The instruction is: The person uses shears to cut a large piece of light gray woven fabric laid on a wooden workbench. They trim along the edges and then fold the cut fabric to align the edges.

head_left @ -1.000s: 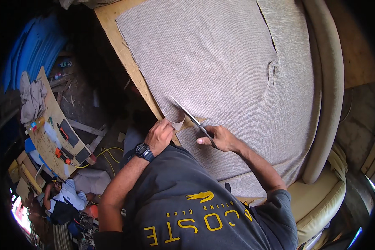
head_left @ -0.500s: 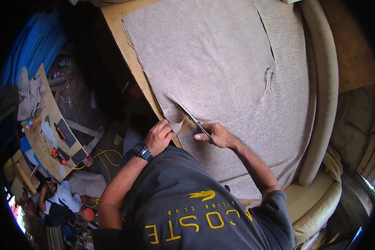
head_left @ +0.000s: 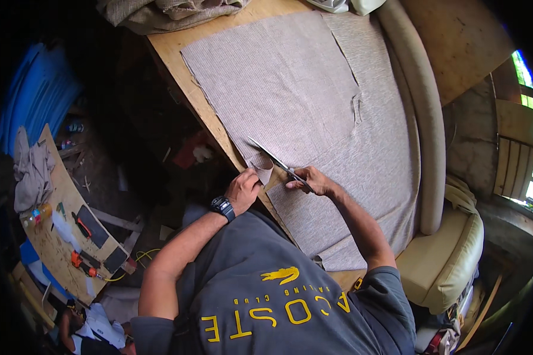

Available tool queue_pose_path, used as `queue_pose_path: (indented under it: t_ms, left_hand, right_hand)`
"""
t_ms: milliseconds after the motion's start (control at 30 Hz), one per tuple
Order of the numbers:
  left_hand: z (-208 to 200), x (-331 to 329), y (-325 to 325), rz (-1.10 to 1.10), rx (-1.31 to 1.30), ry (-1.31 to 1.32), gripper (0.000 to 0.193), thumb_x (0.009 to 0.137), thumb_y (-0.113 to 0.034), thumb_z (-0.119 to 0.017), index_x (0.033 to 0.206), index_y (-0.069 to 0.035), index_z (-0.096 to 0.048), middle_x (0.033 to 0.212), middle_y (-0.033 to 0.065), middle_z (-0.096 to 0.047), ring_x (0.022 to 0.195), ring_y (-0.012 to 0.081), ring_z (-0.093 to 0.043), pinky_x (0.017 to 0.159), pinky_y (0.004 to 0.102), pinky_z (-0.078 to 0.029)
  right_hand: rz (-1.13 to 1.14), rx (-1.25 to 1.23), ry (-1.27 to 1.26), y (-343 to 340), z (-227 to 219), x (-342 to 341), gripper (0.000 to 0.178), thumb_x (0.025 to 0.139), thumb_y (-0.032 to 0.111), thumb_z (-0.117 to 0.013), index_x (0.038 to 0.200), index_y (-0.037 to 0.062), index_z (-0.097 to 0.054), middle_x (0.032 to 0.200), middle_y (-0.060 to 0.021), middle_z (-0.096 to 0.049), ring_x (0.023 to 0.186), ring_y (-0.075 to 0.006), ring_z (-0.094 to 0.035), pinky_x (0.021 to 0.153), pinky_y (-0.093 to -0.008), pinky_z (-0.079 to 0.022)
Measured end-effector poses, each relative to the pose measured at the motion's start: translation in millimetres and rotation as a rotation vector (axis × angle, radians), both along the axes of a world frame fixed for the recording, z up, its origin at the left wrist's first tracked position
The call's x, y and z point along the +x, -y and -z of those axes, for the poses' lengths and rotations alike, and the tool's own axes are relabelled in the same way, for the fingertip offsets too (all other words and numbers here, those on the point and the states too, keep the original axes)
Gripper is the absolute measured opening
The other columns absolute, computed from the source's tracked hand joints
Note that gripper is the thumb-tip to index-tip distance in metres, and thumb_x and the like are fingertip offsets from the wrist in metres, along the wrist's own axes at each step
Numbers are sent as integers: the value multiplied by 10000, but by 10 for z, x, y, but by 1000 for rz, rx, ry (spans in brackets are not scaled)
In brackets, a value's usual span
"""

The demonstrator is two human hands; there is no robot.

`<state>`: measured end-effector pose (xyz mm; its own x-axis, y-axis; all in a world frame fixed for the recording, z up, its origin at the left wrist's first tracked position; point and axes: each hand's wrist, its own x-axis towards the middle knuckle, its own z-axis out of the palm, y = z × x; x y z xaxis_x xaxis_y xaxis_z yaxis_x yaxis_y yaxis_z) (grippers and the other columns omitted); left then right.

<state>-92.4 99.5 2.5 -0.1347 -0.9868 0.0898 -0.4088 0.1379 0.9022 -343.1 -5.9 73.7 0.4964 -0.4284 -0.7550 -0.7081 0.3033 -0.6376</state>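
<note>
A wide piece of grey-beige woven fabric [head_left: 266, 83] lies over more cloth of the same tone on a wooden table. At its near left corner my left hand [head_left: 243, 190], wearing a dark wristwatch, pinches a turned-up flap [head_left: 265, 170] of the fabric. My right hand [head_left: 315, 180] grips the handles of a pair of scissors [head_left: 276, 160]. Their blades point up and left, lying at the fabric beside the raised flap. The lower blade is partly hidden by the cloth.
A long fabric roll [head_left: 429, 130] runs down the table's right side. Bunched cloth [head_left: 172, 15] sits at the far left end. A cream cushioned seat [head_left: 441, 260] stands at right. On a side board [head_left: 65, 219] at left are tools; a person [head_left: 95, 331] is below it.
The view has shifted, bringing the table's far end and a window at right into sight. Both hands keep their hold on the flap and the scissors.
</note>
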Motion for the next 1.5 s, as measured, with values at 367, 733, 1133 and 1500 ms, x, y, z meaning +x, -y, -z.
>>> queue_pose_path:
  t_ms: [367, 733, 1133, 1500]
  left_hand:
    - [-137, 135, -75, -29, 125, -98, 88, 827, -41, -633, 884, 22, -609, 968, 172, -606, 911, 388, -617, 787, 460, -515]
    - [-687, 39, -75, -209, 212, 74, 93, 814, -32, -676, 902, -9, -657, 969, 128, -612, 904, 345, -614, 791, 441, -521]
    - [-723, -65, -48, -173, 359, 185, 158, 766, -16, -708, 919, -3, -672, 980, 130, -608, 917, 343, -616, 815, 430, -530]
    - [-735, 17, -111, -186, 276, 171, 74, 785, -18, -675, 818, -22, -609, 931, 81, -580, 853, 289, -594, 750, 401, -515]
  right_hand:
    - [-295, 188, -141, 204, -404, -334, 669, 774, 720, -695, 749, 56, -622, 602, -15, -554, 591, -148, -565, 547, -312, -451]
    - [-858, 322, -34, 1860, -27, 281, 761, 715, 793, -679, 698, 33, -642, 525, -18, -521, 505, -156, -600, 419, -312, -473]
    - [-1220, 152, 236, 2208, 296, 637, 594, 819, 611, -686, 597, 76, -553, 490, 16, -453, 452, -127, -440, 406, -333, -361]
    - [-1308, 29, 62, 1992, 56, 932, 566, 805, 547, -735, 572, 78, -518, 488, 2, -472, 437, -150, -443, 411, -342, -371]
